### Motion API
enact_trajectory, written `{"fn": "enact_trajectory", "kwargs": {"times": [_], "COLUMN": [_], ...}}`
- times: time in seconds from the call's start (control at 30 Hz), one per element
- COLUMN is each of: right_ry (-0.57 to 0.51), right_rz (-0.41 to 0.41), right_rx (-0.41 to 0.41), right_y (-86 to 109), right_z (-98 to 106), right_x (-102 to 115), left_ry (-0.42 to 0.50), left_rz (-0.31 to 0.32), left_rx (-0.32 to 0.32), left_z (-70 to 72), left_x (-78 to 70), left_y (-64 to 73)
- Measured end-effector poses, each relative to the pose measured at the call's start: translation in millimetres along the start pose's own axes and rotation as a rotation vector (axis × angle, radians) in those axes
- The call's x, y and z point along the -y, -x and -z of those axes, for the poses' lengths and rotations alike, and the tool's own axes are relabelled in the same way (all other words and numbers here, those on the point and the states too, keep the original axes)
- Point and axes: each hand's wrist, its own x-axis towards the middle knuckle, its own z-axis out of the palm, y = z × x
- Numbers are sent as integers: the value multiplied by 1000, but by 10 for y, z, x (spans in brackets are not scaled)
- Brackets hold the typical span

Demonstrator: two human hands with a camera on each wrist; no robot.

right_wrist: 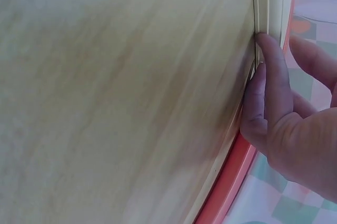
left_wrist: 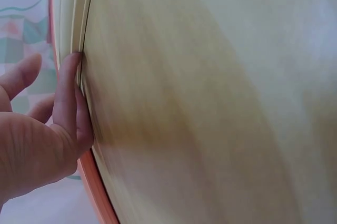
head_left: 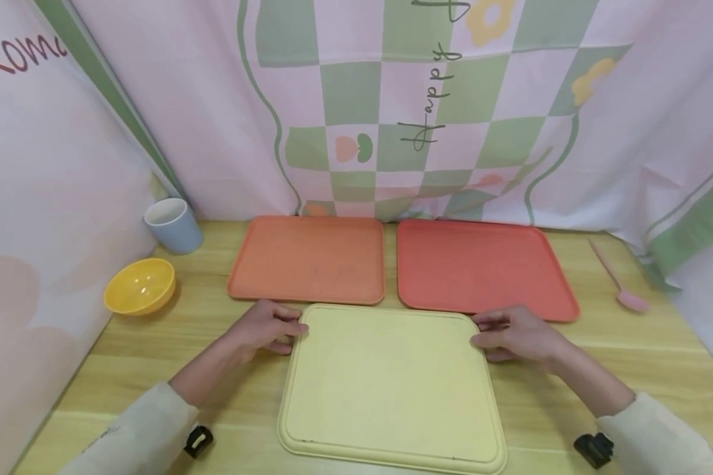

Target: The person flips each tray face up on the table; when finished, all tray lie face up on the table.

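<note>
A pale yellow tray with a raised rim lies on the wooden table at the front middle. My left hand is at its far left corner, fingers touching the outer edge. In the left wrist view the left thumb stands lifted above the rim, apart from it. At the far right corner my right hand mirrors this, fingertips against the side of the rim. The right thumb is likewise raised off the rim in the right wrist view.
Behind lie an orange tray and a red tray, side by side. A blue cup and a yellow bowl stand at the left; a pink long-handled utensil lies far right. Patterned curtain hangs behind.
</note>
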Motion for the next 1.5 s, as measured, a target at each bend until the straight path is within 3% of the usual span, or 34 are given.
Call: {"fn": "enact_trajectory", "kwargs": {"times": [0.37,0.67,0.9,1.07,1.23,1.5], "right_ry": [34,28,1,2,41,15], "right_rz": [33,0,9,2,24,49], "right_rx": [7,-7,22,40,3,-44], "right_y": [21,-26,-41,-52,-61,-100], "right_z": [-7,-16,17,54,80,108], "right_x": [31,77,48,56,106,182], "left_ry": [-30,60,37,36,19,-26], "left_rz": [-6,-5,-9,-1,10,-41], "left_rx": [28,-4,2,-30,-59,-118], "left_z": [-48,-66,-66,-62,-46,6], "left_x": [-65,-108,-116,-127,-134,-215], "left_y": [32,37,39,43,45,3]}}
